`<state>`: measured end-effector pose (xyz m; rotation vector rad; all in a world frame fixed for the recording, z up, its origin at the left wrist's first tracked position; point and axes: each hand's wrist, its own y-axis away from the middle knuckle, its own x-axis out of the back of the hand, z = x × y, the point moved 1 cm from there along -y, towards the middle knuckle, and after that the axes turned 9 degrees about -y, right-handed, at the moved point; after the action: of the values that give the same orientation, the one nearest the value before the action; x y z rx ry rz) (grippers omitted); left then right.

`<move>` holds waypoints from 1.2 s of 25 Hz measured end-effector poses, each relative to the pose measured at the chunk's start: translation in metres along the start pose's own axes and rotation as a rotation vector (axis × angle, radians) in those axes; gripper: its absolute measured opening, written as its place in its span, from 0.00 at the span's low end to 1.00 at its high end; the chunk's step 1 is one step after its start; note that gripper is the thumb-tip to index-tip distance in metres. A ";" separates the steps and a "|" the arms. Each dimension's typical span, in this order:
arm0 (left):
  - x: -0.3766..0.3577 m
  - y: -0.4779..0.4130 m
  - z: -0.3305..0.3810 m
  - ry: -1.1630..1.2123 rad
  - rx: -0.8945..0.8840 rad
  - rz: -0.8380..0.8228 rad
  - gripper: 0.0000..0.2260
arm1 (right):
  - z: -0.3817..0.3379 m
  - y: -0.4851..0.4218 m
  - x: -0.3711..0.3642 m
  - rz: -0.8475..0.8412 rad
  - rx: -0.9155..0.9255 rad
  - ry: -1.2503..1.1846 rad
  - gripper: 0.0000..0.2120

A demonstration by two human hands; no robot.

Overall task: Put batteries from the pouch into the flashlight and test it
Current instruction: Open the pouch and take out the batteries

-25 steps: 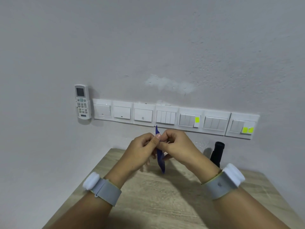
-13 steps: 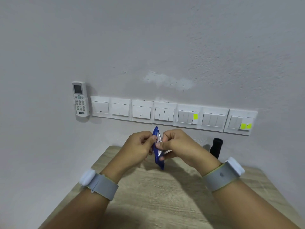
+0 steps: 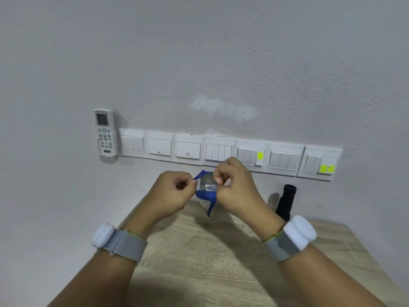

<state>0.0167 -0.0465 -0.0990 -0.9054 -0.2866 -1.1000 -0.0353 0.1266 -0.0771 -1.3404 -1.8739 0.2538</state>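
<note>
**Pouch [image 3: 205, 193] pulled open, flashlight [image 3: 285, 201] untouched: early stage**

Bench [image 3: 221, 262]: wood-grain top pushed against the grey wall. The flashlight stands on it at the back right.

Switch row [image 3: 285, 160] on the wall, with a remote [image 3: 105, 132] at its left end. Neither has a part in the task.

My left grip [image 3: 174, 191] and right grip [image 3: 238, 187] are both raised over the far edge of the bench. Fingers are curled, each grip pinching one lip of the pouch and drawing the lips apart. Each wrist has a grey band with a white pod.

Flashlight: black, upright, near the wall. In this view it sits just behind my right wrist, which hides its base. Neither grip is on it. I cannot tell whether its cap is on or off.

Pouch: small, blue outside, silver inside. It hangs between the two grips, off the bench, mouth spread toward me and bottom corner pointing down. Something crinkled and shiny shows in the mouth, but I cannot tell whether it is a battery or just foil.

Progress, as I judge it:
- Done: the pouch is in hand and its mouth is open.
- Left: take the batteries out, open the flashlight, load it, close it and switch it on.

That makes this the first step, with most of the task ahead.
</note>
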 end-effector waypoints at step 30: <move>-0.027 -0.004 -0.040 0.102 0.194 -0.092 0.07 | 0.002 0.021 0.031 -0.129 -0.478 0.128 0.13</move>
<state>-0.0082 -0.0594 -0.1387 -0.6670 -0.3475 -1.1772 -0.0259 0.1627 -0.0751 -1.4924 -1.9723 -0.3613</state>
